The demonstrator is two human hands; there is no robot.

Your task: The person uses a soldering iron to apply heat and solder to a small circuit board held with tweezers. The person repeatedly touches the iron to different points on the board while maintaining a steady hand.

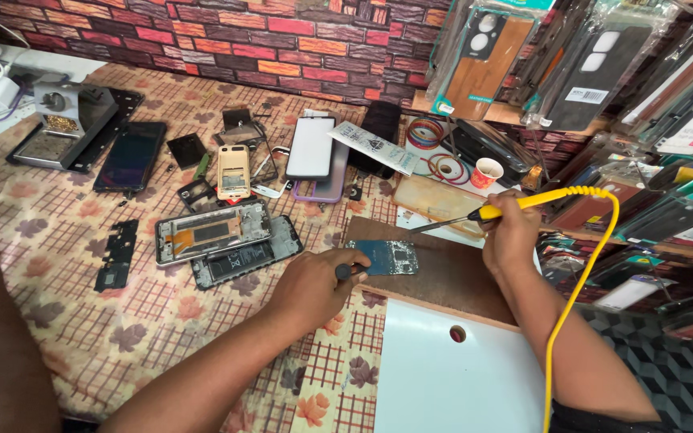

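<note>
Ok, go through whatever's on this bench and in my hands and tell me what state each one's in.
left hand: pressing a dark tool onto the circuit board
circuit board: bare, flat on the brown board
right hand: gripping the soldering iron
soldering iron: tip raised, off the board
opened phone: back off
paper cup: upright

Operator: two bare forearms in view, no sleeves visible | left hand (314, 285): no glove, ring, watch or band seen | right hand (511, 236): no glove, ring or wrist wear seen | clothing: dark garment edge beside right elbow at lower frame edge, detail indistinct | markings: none discernible on either arm
</note>
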